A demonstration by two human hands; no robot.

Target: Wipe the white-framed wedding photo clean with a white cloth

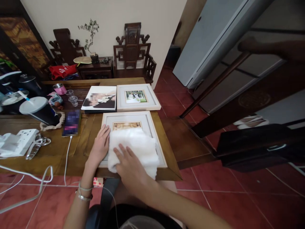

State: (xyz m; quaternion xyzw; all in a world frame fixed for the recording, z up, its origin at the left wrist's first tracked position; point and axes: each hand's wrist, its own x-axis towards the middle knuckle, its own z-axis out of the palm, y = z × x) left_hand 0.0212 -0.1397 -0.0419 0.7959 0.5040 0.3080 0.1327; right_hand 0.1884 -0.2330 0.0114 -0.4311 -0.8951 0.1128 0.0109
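A light wooden picture frame point(162, 160) with a grey-white mat lies flat near the table's front edge. Folded on its lower half is a white cloth point(143, 148), which hides part of the brown and gold picture point(127, 125) inside. My right hand point(130, 163) presses on the cloth from above, fingers spread. At the frame's left edge, my left hand point(101, 143) rests with its fingers stretched out, close beside the cloth. Behind it lie a second frame point(156, 103) with an outdoor photo and a stack topped by a photo panel point(111, 98).
To the left on the wooden table point(83, 165) are a phone point(71, 122) on a white cable, a lidded black cup point(44, 111), a white power strip point(25, 140) and a clear hair clip point(35, 148). Carved chairs point(132, 44) stand behind. A wooden railing point(219, 82) rises at right.
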